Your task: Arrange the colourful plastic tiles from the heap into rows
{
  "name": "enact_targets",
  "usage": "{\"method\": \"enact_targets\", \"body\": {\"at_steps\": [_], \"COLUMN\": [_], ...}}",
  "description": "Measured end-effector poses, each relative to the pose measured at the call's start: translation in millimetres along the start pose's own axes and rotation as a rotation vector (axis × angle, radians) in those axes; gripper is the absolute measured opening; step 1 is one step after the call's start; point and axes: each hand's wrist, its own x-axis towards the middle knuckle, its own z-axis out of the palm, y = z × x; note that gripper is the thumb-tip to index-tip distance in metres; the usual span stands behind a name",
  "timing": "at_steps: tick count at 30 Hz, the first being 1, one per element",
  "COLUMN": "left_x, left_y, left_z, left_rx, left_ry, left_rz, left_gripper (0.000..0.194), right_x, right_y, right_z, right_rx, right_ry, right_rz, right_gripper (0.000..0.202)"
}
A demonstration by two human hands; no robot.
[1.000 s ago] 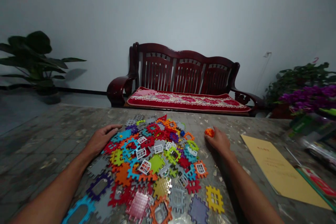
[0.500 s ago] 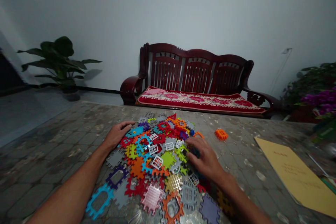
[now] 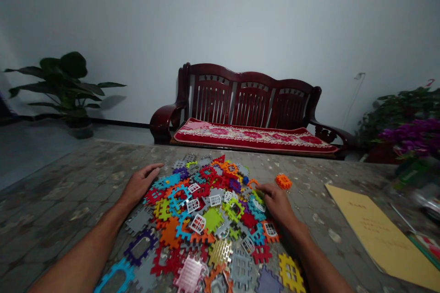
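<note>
The left hand [image 3: 138, 186] lay spread; whether the right hand [image 3: 277, 202] pinched anything I couldn't tell; overlapping toothed panels [image 3: 213, 219] deserved lifting singly.

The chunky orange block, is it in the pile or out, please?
Out: the chunky orange block lies on the tabletop, apart from the pile.

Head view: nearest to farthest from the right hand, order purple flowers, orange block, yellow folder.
1. Orange block: just beyond the right hand, slightly right.
2. Yellow folder: farther right, lying flat.
3. Purple flowers: far right, higher in view.
</note>
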Motion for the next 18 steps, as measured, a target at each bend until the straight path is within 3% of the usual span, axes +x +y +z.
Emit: {"method": "enact_targets", "body": {"at_steps": [4,11,18], "left_x": [0,3,1], "left_y": [1,-4,0], "left_z": [0.0,-0.4,-0.6], "left_rx": [-0.028,-0.094,-0.099], "left_ry": [-0.085,-0.125,-0.108], "left_rz": [0.029,-0.021,-0.058], "left_gripper": [0.064,0.069,0.066], "right_x": [-8,15,36], "right_y": [4,7,-9], "right_z": [5,1,6], "right_rx": [0.04,-0.096,-0.457], "right_ry": [-0.062,0.13,-0.116], "right_rz": [-0.002,0.028,0.119], "right_gripper": [0.037,0.037,0.045]}}
